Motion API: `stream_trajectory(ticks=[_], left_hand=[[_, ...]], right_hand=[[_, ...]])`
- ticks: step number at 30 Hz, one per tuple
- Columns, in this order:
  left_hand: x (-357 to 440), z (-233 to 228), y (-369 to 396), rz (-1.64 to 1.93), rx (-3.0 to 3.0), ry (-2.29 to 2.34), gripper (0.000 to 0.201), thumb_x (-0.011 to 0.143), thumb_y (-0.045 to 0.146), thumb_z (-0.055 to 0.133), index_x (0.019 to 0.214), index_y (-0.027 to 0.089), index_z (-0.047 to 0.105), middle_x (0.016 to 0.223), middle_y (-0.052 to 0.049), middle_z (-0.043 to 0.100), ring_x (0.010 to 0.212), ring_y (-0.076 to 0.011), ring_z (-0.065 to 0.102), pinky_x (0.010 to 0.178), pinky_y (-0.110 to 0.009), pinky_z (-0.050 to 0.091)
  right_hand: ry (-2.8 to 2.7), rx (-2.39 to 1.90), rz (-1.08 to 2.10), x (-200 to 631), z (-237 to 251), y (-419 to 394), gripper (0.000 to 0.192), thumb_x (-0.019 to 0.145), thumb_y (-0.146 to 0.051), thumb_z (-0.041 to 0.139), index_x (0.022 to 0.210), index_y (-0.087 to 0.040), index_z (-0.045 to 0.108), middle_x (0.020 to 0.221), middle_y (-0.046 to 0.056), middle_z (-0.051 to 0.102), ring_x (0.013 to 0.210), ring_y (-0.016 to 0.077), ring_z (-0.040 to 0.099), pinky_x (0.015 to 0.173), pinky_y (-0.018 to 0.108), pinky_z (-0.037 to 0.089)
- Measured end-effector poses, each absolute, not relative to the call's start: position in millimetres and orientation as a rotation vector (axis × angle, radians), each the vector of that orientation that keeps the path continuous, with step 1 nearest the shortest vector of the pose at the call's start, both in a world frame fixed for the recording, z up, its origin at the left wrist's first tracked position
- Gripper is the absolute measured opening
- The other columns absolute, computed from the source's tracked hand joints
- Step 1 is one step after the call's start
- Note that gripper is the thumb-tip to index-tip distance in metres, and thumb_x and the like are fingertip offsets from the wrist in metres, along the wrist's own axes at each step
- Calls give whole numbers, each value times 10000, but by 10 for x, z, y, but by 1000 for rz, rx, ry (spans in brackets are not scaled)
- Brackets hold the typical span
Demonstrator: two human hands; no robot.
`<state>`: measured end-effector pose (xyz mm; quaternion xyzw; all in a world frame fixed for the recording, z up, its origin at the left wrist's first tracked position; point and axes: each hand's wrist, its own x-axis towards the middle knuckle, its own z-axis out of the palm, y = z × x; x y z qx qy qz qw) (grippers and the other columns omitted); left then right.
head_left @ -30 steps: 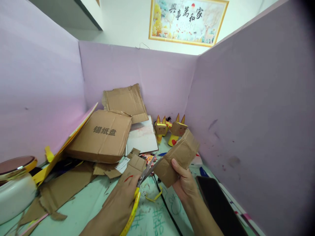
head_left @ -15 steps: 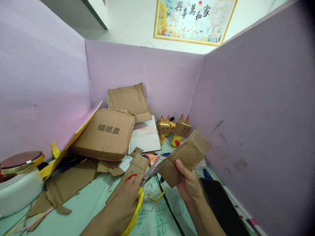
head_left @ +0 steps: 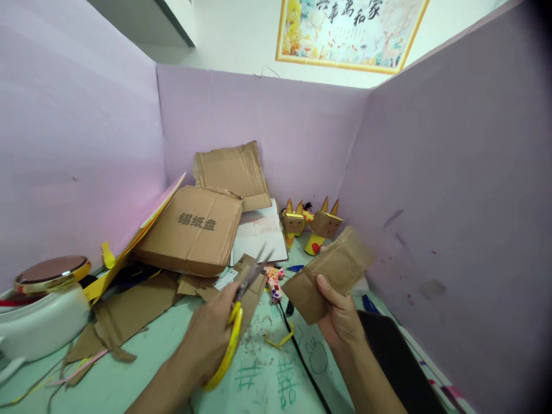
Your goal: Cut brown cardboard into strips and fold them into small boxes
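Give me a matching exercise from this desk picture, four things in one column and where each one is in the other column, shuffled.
Things:
1. scissors
2. cardboard piece
3. cardboard figures
4. white pot

Places:
A. at the far left edge of the desk
B. in the left hand
C. standing by the back wall
D. in the right hand

Pairs: 1-B, 2-D, 3-C, 4-A
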<state>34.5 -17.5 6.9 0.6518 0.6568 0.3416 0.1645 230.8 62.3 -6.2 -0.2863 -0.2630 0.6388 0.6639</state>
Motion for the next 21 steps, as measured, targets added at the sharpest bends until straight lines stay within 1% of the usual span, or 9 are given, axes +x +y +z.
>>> stream_trajectory(ticks=[2, 4, 6, 8, 11, 13, 17, 21], left_hand=[[171, 121, -147, 994, 1814, 1975, 265, 805, 337, 405, 1018, 232, 521, 830, -29, 657, 761, -210, 603, 653, -258, 401], [-3, 171, -128, 972, 1780, 2086, 215, 789, 356, 433, 924, 222, 534, 759, -15, 648, 718, -202, 597, 626, -246, 391], [-122, 186, -106, 872, 1744, 2177, 161, 759, 310, 468, 868, 217, 542, 728, -15, 646, 701, -199, 599, 598, -237, 377], [-154, 145, -68, 725, 1722, 2263, 146, 745, 254, 474, 863, 214, 550, 731, -35, 655, 694, -208, 606, 568, -239, 358], [-62, 2, 9, 594, 1736, 2332, 169, 748, 207, 460, 892, 222, 547, 766, -68, 672, 713, -233, 622, 554, -253, 343], [40, -100, 50, 579, 1736, 2337, 198, 740, 183, 453, 913, 229, 538, 779, -81, 679, 736, -255, 630, 557, -267, 347], [186, -239, 81, 554, 1697, 2368, 262, 702, 150, 449, 937, 216, 544, 755, -130, 675, 715, -320, 629, 545, -312, 349], [196, -310, 117, 625, 1642, 2361, 291, 698, 118, 434, 950, 206, 550, 766, -138, 671, 730, -317, 626, 557, -322, 366]], right_hand=[[-620, -732, 1569, 2288, -100, 628, 414, 563, -209, 766, 958, -179, 642, 783, 24, 731, 699, 214, 666, 692, 366, 538], [-639, -837, 1685, 2240, -157, 612, 419, 570, -208, 762, 966, -159, 636, 790, 45, 733, 694, 217, 672, 687, 357, 539], [-654, -934, 1798, 2173, -209, 576, 389, 597, -224, 739, 962, -139, 636, 772, 66, 734, 680, 226, 677, 675, 355, 540], [-635, -1024, 1879, 2102, -244, 531, 335, 621, -237, 707, 929, -124, 639, 714, 74, 731, 643, 235, 677, 650, 361, 540], [-574, -1145, 1874, 2024, -278, 481, 309, 619, -238, 686, 899, -120, 633, 640, 64, 719, 604, 243, 673, 631, 373, 537], [-611, -1137, 1827, 1994, -310, 466, 349, 597, -217, 695, 926, -130, 622, 673, 59, 727, 637, 244, 677, 656, 373, 534], [-735, -1049, 1771, 1958, -404, 445, 418, 582, -181, 696, 987, -139, 600, 815, 68, 738, 746, 238, 680, 737, 360, 520], [-811, -1003, 1850, 1931, -477, 413, 451, 610, -199, 680, 1045, -132, 582, 887, 90, 728, 768, 237, 679, 792, 379, 502]])
